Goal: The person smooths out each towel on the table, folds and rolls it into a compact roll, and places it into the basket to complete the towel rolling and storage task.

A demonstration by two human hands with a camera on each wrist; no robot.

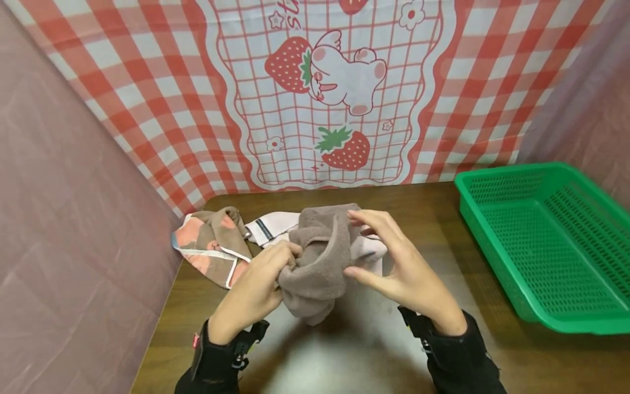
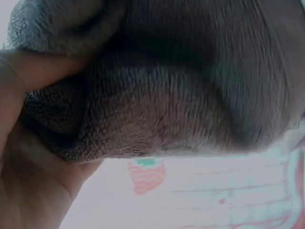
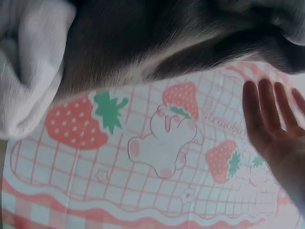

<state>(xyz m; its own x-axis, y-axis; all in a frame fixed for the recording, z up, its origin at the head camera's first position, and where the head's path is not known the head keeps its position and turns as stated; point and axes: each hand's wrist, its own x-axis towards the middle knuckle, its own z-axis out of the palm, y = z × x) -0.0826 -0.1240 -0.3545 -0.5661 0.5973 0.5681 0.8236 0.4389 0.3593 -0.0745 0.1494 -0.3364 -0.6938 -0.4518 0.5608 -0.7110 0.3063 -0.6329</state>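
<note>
A bunched, plush grey-brown towel is held up over the table, its folds hanging down. My left hand grips its left side; the left wrist view shows the thumb pressed into the towel and the fingers partly hidden behind it. On the right, my right hand is spread beside the towel with thumb and fingers apart. In the right wrist view the fingers of that hand look straight, with nothing between them. White cloth with a dark stripe lies behind the towel, partly covered by it.
A brown and coral patterned cloth with white edging lies at the table's left side. To the right stands a green perforated basket. A checked strawberry-print curtain hangs behind the wooden table, and pink fabric borders the left.
</note>
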